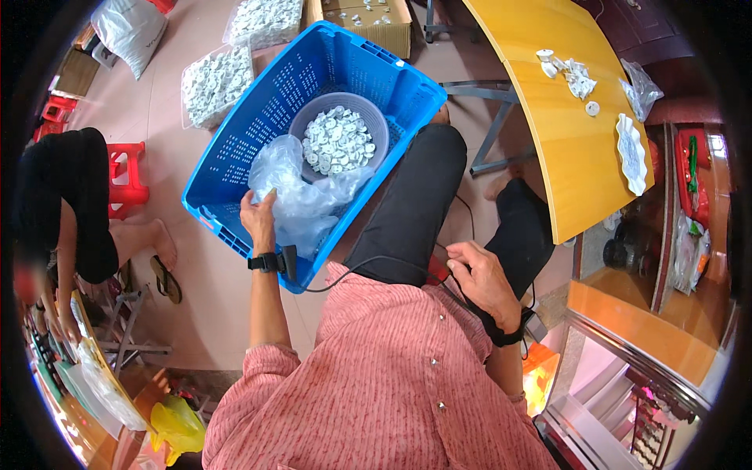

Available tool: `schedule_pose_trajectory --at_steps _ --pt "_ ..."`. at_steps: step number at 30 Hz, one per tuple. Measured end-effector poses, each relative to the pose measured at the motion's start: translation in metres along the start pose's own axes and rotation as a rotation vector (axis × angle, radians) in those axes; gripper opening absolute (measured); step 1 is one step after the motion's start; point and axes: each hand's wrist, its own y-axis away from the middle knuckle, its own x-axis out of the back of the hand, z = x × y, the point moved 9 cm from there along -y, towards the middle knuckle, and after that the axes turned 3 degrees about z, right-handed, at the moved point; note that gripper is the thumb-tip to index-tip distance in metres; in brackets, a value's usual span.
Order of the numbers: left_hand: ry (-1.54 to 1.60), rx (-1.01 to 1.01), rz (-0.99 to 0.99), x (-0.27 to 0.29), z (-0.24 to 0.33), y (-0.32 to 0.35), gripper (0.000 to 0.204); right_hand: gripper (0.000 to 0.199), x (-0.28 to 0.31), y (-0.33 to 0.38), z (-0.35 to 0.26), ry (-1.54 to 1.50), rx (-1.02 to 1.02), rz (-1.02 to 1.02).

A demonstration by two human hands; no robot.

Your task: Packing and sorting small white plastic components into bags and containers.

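Observation:
My left hand (261,221) is at the near left side of a blue plastic crate (205,168), its thumb and fingers closed on the edge of a clear plastic bag (294,196). The bag lies crumpled inside the crate and overlaps a round grey basket (377,129). Many small white round parts (338,141) fill the basket's bottom. My right hand (484,280) is over my lap, beside my right thigh, its fingers loosely bent and apart with nothing visible in them. A thin black cable (376,258) runs across my lap between the wrists.
A yellow table (564,149) at the right bears white pieces (578,81) and a wavy-edged white tray (629,154). Bags of white parts (215,82) and a cardboard box (376,35) stand beyond the crate. Another person (78,204) sits at the left near a red stool (128,176).

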Motion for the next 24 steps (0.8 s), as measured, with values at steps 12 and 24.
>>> schedule_pose_trajectory --at_steps 12,24 --pt "0.260 -0.397 -1.023 -0.065 0.193 0.196 0.019 0.072 0.006 -0.025 -0.029 -0.202 0.073 0.163" --pt "0.545 -0.665 -1.262 -0.055 0.279 0.270 0.037 0.031 0.022 -0.019 -0.051 -0.168 0.216 0.277"
